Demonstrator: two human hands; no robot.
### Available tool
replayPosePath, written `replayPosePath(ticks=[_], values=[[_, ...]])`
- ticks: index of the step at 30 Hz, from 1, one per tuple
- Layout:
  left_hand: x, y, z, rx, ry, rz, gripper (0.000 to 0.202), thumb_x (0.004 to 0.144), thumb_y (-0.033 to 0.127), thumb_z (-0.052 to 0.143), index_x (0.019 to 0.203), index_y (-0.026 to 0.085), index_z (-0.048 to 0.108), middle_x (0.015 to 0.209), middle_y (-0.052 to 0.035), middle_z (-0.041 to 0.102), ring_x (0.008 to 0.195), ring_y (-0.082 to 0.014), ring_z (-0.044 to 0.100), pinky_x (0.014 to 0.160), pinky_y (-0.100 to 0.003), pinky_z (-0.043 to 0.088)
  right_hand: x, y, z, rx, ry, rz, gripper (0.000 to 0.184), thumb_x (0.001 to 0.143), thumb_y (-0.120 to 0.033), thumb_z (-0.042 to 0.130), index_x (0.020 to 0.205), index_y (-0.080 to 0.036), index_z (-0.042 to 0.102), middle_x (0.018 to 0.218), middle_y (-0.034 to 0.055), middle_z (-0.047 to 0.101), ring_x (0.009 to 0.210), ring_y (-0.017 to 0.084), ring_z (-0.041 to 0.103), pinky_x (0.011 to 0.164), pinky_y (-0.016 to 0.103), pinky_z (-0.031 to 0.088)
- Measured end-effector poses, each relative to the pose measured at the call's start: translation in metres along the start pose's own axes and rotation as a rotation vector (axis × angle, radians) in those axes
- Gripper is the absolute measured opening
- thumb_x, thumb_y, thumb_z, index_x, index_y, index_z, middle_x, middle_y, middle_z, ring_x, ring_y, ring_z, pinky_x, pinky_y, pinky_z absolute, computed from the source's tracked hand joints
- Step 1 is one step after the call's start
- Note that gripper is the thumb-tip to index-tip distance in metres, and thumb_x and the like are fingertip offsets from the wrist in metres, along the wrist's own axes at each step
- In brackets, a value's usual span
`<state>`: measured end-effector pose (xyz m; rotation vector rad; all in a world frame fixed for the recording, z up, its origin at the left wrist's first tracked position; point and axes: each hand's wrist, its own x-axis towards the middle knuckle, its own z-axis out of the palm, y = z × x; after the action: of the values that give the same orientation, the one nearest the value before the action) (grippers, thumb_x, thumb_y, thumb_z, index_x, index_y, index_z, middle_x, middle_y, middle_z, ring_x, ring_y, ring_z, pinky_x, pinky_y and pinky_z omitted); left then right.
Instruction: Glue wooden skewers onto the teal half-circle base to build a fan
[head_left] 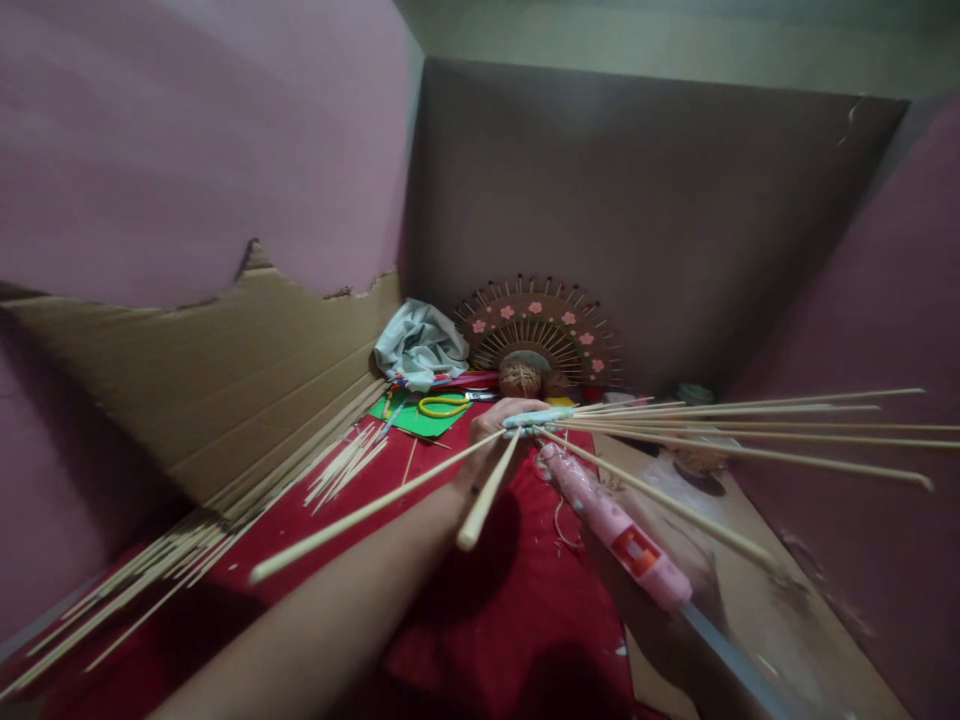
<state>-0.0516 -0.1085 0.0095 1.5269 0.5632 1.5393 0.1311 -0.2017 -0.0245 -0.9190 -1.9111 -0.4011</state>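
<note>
My left hand (501, 418) is closed on a small pale-blue hub piece (538, 420), its fingers partly hidden behind it. Thin bamboo sticks (712, 426) fan out from the hub, most to the right and a few toward me. A pink hot glue gun (600, 510) is in my right hand (675, 530), with its nozzle at the underside of the hub. From the gun's rear end sticks out a long clear glue stick (720, 640). Whether the nozzle touches the hub I cannot tell.
Loose bamboo sticks (169, 555) lie along the left of the red cloth (442, 600). Farther back are yellow-handled scissors (444, 405) on green paper (420, 420), a twine ball (520, 377), a crumpled cloth (420, 345) and a flower-decorated stick fan (536, 325). Cardboard (225, 400) leans against the left wall.
</note>
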Motion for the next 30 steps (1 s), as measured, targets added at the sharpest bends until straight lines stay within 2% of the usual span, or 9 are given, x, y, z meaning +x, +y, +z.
replayPosePath(ticks=[3,7,11,17,21,28,30], values=[[-0.001,0.004,0.0,0.054,0.013,0.018,0.029,0.075,0.04,0.056,0.087,0.019,0.072,0.096,-0.0083,0.067,0.086,-0.0221,0.062,0.072,-0.03,0.051,0.005,0.019,0.028,0.02,0.083,-0.059,0.015,0.092,-0.028,0.05,0.084,-0.024,0.062,0.063,0.0012,0.053,0.051,0.015,0.053,0.044,0.025,0.041],[-0.001,0.012,0.003,0.18,0.071,0.077,0.022,0.077,0.028,0.052,0.084,0.019,0.071,0.094,-0.0085,0.068,0.086,-0.022,0.064,0.074,-0.031,0.053,0.029,0.04,0.066,0.011,0.058,-0.069,0.014,0.092,-0.025,0.05,0.089,-0.025,0.063,0.063,0.0015,0.054,0.051,0.015,0.054,0.042,0.025,0.04],[0.001,0.012,0.003,0.29,0.088,0.134,0.017,0.075,0.022,0.056,0.082,0.02,0.071,0.091,-0.0063,0.07,0.087,-0.0211,0.064,0.083,-0.032,0.051,0.038,0.043,0.076,-0.039,0.056,-0.072,0.016,0.091,-0.02,0.049,0.094,-0.025,0.065,0.064,0.0017,0.056,0.054,0.015,0.056,0.041,0.024,0.04],[0.003,0.003,0.002,0.307,0.107,0.215,0.016,0.075,0.027,0.06,0.083,0.019,0.072,0.09,-0.0067,0.07,0.084,-0.0205,0.065,0.078,-0.031,0.052,0.047,0.041,0.067,-0.089,0.029,-0.107,0.022,0.091,-0.014,0.047,0.094,-0.026,0.065,0.069,0.0015,0.06,0.056,0.014,0.058,0.045,0.024,0.044],[0.004,0.002,0.001,0.303,0.113,0.235,0.018,0.076,0.031,0.06,0.084,0.019,0.072,0.089,-0.007,0.071,0.085,-0.0209,0.066,0.078,-0.032,0.052,0.055,0.029,0.059,-0.101,0.023,-0.1,0.013,0.093,-0.022,0.049,0.094,-0.021,0.062,0.077,0.0016,0.062,0.059,0.011,0.056,0.051,0.022,0.046],[0.003,0.009,-0.001,0.341,0.076,0.237,0.025,0.078,0.04,0.06,0.083,0.019,0.073,0.089,-0.0078,0.071,0.086,-0.0219,0.066,0.08,-0.033,0.051,0.021,-0.03,-0.005,-0.101,0.016,-0.039,0.024,0.094,-0.019,0.04,0.086,-0.019,0.062,0.067,0.0041,0.055,0.06,0.014,0.054,0.054,0.026,0.045],[0.004,0.009,-0.001,0.362,0.082,0.242,0.025,0.078,0.041,0.06,0.081,0.02,0.073,0.089,-0.0078,0.07,0.085,-0.0219,0.066,0.078,-0.033,0.051,0.016,-0.039,-0.015,-0.097,0.006,-0.027,0.023,0.096,-0.021,0.04,0.088,-0.018,0.062,0.07,0.0032,0.056,0.06,0.012,0.054,0.054,0.025,0.046]])
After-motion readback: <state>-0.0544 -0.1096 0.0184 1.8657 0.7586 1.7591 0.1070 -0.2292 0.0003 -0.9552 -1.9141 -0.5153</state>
